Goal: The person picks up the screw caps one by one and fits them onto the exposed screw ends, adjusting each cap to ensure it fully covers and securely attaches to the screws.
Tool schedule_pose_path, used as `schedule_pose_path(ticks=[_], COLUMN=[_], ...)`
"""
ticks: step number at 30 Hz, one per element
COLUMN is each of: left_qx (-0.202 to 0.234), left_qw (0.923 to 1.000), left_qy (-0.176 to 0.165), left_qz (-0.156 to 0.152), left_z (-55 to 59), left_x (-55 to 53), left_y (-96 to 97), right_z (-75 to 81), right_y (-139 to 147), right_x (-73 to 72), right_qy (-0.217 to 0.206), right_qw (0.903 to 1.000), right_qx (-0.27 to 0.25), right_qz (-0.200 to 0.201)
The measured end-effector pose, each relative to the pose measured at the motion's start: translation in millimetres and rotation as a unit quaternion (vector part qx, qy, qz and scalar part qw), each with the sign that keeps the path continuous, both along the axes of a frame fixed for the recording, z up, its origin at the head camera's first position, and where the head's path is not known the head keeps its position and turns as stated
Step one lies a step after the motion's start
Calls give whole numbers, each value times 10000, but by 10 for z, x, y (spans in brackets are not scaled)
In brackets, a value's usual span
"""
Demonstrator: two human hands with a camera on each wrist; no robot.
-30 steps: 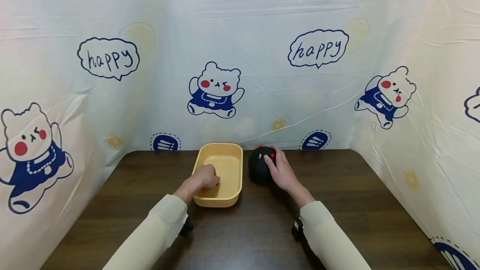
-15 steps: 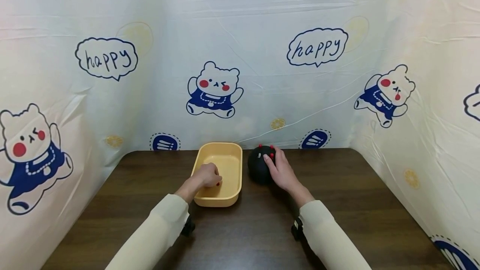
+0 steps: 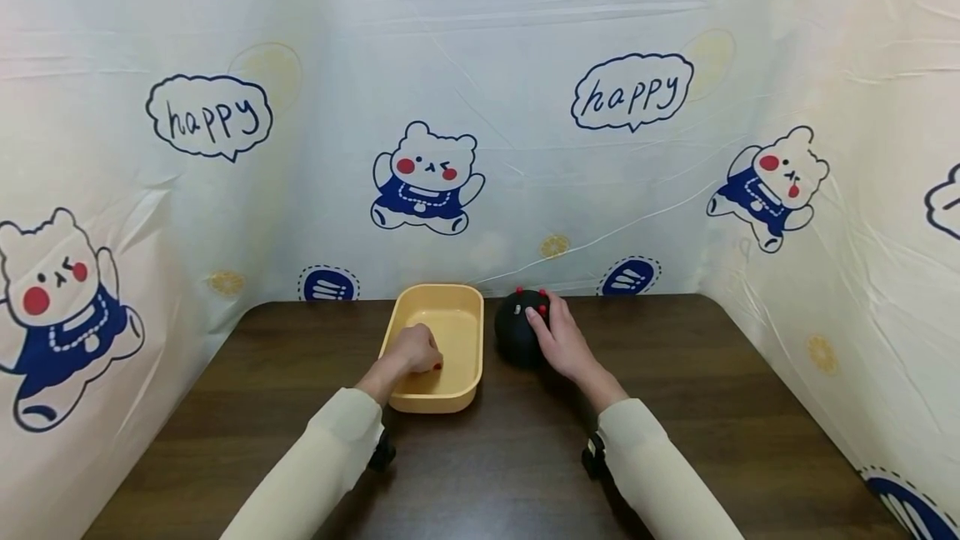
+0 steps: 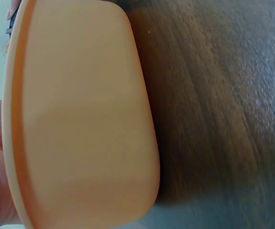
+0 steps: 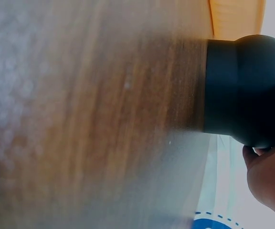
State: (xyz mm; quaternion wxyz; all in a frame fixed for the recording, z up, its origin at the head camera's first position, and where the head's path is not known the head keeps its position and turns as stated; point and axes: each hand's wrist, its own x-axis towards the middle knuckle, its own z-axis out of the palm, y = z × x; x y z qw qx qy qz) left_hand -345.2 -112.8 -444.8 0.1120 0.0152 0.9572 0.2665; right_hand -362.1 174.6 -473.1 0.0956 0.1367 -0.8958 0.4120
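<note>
My left hand (image 3: 415, 350) is inside the yellow tray (image 3: 470, 357), its fingers curled. A small red thing (image 3: 438, 367) shows at its fingertips, seemingly pinched; its kind is too small to tell. In the left wrist view the tray wall (image 4: 85, 114) hides the fingers. To the right, my right hand (image 3: 566, 344) grips a black ball-shaped object (image 3: 515, 342), thumb and fingers spread round its side. Several small red knobs (image 3: 519, 291) and a small silvery piece (image 3: 517, 309) sit on its top. The right wrist view shows its short cylindrical base (image 5: 221, 86) standing on the table.
Both things stand near the back of a dark wooden table (image 3: 480, 473), the tray left of the black object with a narrow gap between. A printed sheet (image 3: 525, 207) hangs behind the table and along both sides.
My left hand has shifted very slightly inside the tray, still curled with the red thing at its fingertips. The right hand keeps its grip on the black object.
</note>
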Motion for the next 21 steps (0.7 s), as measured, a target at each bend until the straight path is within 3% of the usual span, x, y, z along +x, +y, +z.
schedule_pose_path(ticks=[8,14,21], left_qx=[483,1148,1545], left_qw=[9987,9932,9877], left_qy=[48,-62,-22], left_qz=[-129,-208,-246], left_z=[6,7,35], left_x=[37,64,72], left_y=[33,47,91], right_z=[-17,-13,-20], right_y=[6,3,-6], right_x=[-19,-26,-16], right_qy=[-55,-40,143], right_qw=[10000,10000,9999], right_qx=[-2,-9,-40], right_qz=[30,9,17])
